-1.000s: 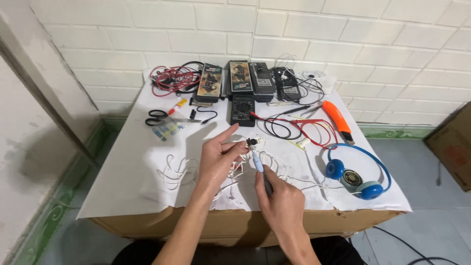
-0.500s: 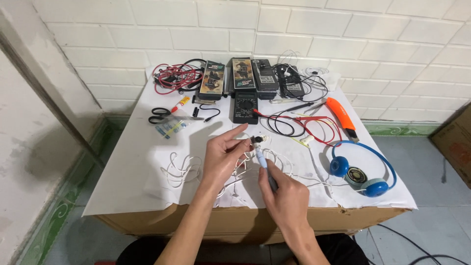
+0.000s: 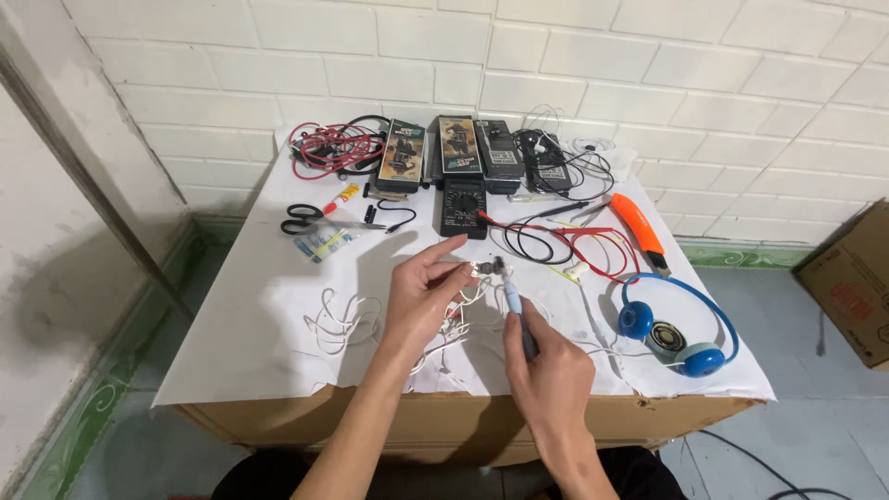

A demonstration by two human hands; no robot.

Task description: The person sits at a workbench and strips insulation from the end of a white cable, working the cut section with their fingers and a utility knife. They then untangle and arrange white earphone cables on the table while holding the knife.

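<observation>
Evenly and brightly lit from above, without glare; soft shadows thrown under both hands onto the white sheet (image 3: pixel 278 315); sharp mid-frame, slightly bowed toward the edges.

The little part (image 3: pixel 488 268) pinched in the left hand (image 3: pixel 421 301) is way too small to make out, just a dark blob with some white on it. The tool (image 3: pixel 517 315) in the right hand (image 3: pixel 551 375) has its lower end buried in the fist. White wires (image 3: pixel 454 329) run under the left palm, so that bit's hidden. The cardboard box (image 3: pixel 847 282) gets cut off by the right edge. Both forearms run out the bottom edge.
</observation>
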